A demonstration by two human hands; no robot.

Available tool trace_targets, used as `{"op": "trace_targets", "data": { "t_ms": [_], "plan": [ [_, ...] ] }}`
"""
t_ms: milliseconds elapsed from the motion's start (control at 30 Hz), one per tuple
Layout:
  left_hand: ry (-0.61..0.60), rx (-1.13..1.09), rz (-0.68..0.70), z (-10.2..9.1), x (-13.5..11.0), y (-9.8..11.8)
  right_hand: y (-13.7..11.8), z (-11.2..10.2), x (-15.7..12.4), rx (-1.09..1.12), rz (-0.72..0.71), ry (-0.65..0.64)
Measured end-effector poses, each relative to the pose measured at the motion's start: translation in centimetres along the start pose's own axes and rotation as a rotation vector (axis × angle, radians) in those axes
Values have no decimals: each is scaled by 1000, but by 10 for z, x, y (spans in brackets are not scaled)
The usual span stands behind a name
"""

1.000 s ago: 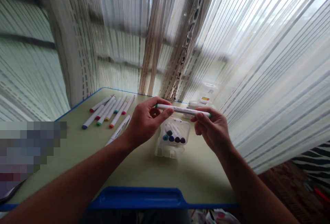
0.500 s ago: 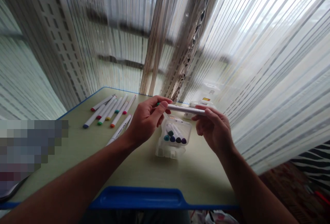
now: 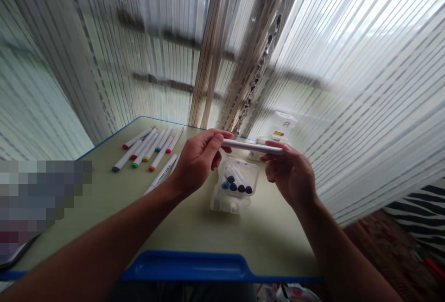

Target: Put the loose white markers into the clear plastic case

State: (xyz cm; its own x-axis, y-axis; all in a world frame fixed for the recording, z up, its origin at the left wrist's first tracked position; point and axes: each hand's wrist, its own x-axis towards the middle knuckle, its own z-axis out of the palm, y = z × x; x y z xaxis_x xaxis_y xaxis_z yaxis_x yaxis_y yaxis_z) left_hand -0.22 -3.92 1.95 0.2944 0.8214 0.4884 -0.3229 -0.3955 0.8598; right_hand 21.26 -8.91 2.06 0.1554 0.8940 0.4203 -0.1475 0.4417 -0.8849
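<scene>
Blue-rimmed desk (image 3: 208, 234): left hand (image 3: 200, 156) and right hand (image 3: 294, 170) pinched closed on opposite ends of a white marker (image 3: 252, 146); keep grip light, clear of the plastic case (image 3: 227, 206).

Loose markers (image 3: 145, 149) lie left of the case (image 3: 227, 204), a second case (image 3: 278, 138) behind it, right

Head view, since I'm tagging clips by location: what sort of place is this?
Probably a room in a home: daylight through sheer striped curtains, a blue-edged table and, lower right, what looks like a patterned rug.
</scene>
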Motion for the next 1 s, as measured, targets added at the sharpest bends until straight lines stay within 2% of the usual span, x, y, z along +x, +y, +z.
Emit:
{"op": "trace_targets", "data": {
  "t_ms": [267, 500, 667, 1000],
  "plan": [
    [-3, 89, -17, 0, -2, 1, 0, 0, -1, -23, 8, -1],
    [-27, 159, 23, -1, -3, -2, 2, 2, -3, -77, -19, 33],
    [-57, 162, 26, -1, -3, -4, 3, 3, -3, -76, -25, 38],
    [-12, 64, 2, 1, -3, 0, 2, 1, -3, -67, -25, 19]
  ]
}}
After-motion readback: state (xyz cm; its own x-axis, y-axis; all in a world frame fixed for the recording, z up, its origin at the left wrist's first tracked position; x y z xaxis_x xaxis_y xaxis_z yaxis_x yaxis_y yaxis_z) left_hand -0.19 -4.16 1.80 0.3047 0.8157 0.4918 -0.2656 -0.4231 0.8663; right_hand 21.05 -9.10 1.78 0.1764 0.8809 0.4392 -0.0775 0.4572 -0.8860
